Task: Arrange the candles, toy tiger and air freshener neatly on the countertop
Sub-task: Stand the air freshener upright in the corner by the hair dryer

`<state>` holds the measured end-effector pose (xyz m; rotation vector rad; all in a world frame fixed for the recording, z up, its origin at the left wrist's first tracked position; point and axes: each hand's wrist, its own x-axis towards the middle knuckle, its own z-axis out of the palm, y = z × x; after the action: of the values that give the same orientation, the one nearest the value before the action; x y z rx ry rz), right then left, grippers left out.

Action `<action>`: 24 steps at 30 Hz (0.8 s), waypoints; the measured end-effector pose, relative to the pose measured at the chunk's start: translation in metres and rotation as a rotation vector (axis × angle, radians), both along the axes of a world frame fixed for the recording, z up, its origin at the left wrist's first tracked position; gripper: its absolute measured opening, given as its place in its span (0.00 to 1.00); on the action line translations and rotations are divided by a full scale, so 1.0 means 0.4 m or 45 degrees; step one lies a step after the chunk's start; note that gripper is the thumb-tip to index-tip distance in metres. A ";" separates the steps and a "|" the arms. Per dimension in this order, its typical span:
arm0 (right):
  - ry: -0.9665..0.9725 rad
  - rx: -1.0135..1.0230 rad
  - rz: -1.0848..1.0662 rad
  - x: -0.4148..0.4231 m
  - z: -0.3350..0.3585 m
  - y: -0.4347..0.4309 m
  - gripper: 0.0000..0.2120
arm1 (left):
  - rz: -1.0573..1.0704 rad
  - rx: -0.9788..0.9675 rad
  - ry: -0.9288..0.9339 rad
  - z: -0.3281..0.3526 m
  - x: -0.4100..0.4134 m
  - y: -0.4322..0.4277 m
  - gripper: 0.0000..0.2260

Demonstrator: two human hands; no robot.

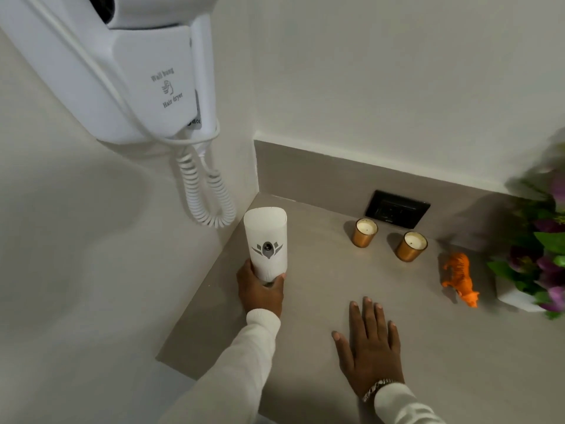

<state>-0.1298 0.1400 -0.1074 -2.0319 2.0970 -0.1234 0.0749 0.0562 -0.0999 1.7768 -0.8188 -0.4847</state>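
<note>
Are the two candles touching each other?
Apart. The head view shows bare countertop between the left candle and the right candle.

The scene is viewed by one wide-angle head camera, set above the near edge of the countertop (351, 286) and aimed forward and down into its far left corner. Straight lines are bent toward the frame's borders. The hair dryer (128, 71) on the left wall is seen from close below. Both forearms are seen entering from the bottom edge, so the counter lies within arm's reach. The far right corner is cut off at the plant (538, 249). No second view is given.
</note>
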 end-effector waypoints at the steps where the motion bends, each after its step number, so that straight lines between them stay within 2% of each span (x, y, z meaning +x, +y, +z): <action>1: 0.009 -0.001 -0.004 0.002 0.001 0.002 0.38 | 0.001 0.010 -0.011 0.003 0.001 -0.024 0.31; 11: 0.053 -0.079 -0.093 0.018 -0.028 -0.024 0.36 | 0.055 0.015 -0.047 0.025 0.024 -0.314 0.30; 21: 0.208 -0.526 -0.071 0.007 -0.103 -0.056 0.34 | 0.118 0.043 0.014 0.019 0.045 -0.465 0.30; 24: 0.199 -0.629 -0.062 0.018 -0.106 -0.085 0.29 | 0.160 0.043 -0.038 0.012 0.040 -0.480 0.32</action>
<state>-0.1228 0.1060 -0.1499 -2.3178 2.3971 -0.5584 0.0911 -0.1356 -0.0951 1.8577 -0.7181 -0.3920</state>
